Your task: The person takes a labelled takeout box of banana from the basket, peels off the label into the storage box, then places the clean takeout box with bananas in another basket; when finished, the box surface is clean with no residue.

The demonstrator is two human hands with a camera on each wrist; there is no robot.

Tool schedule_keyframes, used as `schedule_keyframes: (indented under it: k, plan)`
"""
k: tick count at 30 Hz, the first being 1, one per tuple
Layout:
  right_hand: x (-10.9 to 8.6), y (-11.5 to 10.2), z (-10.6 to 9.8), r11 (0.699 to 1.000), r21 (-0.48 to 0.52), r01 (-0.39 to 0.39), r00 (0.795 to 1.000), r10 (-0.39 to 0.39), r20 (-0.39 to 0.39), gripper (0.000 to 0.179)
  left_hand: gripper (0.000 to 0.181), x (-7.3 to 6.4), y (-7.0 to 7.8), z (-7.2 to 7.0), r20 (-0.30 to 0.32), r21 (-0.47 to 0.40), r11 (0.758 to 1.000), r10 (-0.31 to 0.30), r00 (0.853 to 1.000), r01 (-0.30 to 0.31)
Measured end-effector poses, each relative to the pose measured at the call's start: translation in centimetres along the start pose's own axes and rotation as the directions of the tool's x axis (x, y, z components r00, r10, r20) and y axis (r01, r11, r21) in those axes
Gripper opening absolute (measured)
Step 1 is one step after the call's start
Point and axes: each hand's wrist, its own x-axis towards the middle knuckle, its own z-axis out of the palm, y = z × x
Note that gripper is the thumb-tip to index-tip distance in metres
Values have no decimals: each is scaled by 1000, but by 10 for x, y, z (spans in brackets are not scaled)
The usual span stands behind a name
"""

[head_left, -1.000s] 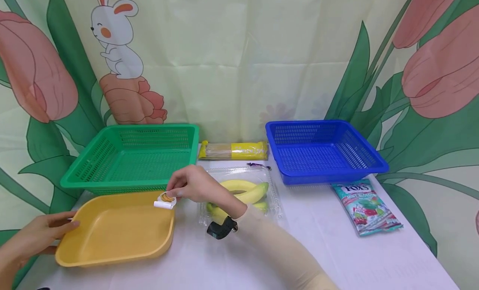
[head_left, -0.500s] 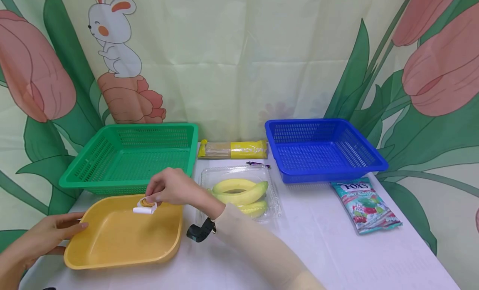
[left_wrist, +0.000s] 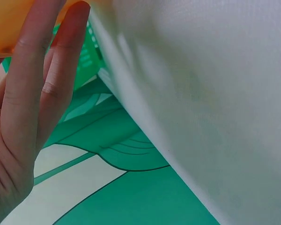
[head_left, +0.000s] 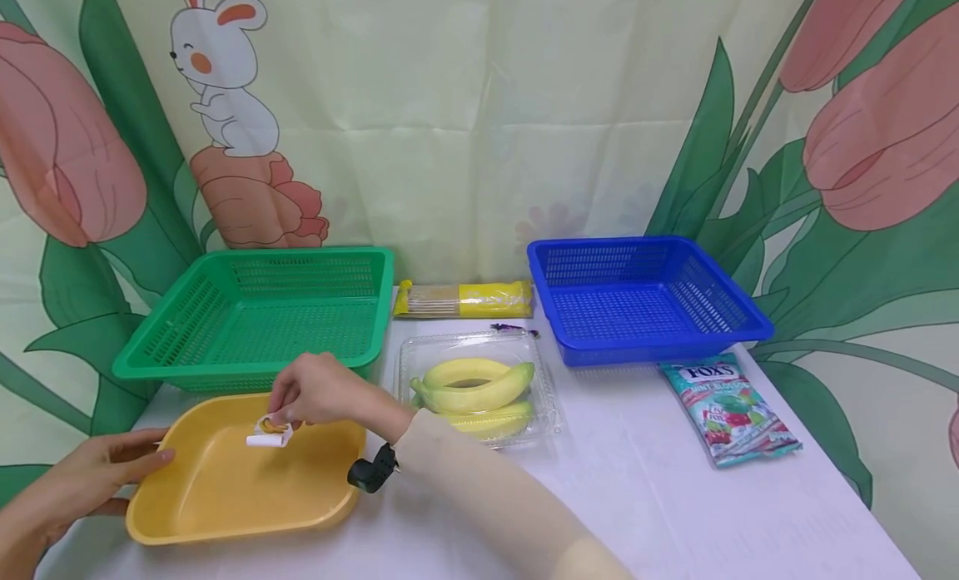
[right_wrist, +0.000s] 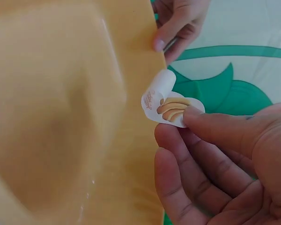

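Observation:
A small white sticker (right_wrist: 171, 110) with a banana picture has one end curled into a roll. My right hand (head_left: 322, 390) pinches it between thumb and fingers, above the inside of an orange-yellow plastic basin (head_left: 240, 488). At the basin's left end, my left hand (head_left: 93, 473) grips the rim, its thumb on top and fingers outside and below. The left wrist view shows the fingers (left_wrist: 25, 89) along the basin's outer wall. Right of the basin lies a clear plastic box (head_left: 550, 397) with several bananas (head_left: 475, 390) inside.
Behind the basin stands a green mesh basket (head_left: 255, 368); a blue mesh basket (head_left: 663, 347) is at back right. Between them lie a yellow noodle-like packet (head_left: 494, 299) and a small dark purple strip (head_left: 513, 328). A Fox's candy bag (head_left: 727, 409) rests near the table's right edge.
My right hand has carried the sticker left, from the basin's right rim to over its middle. The basin shifted slightly right, then stayed, with my left hand on its rim.

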Motion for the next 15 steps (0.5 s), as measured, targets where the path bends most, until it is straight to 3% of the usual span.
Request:
schedule_keyframes:
  k: [7,15]
  plan:
    - [11,-4,13,999,-1,-44,998,44,36,4,81,0,-1,1,4,-9,1000,-9,1000,9]
    - [24,-2,24,988,-89,-123,977,136,163,6,79,2,-1,0,8,-4,1000,-4,1000,4]
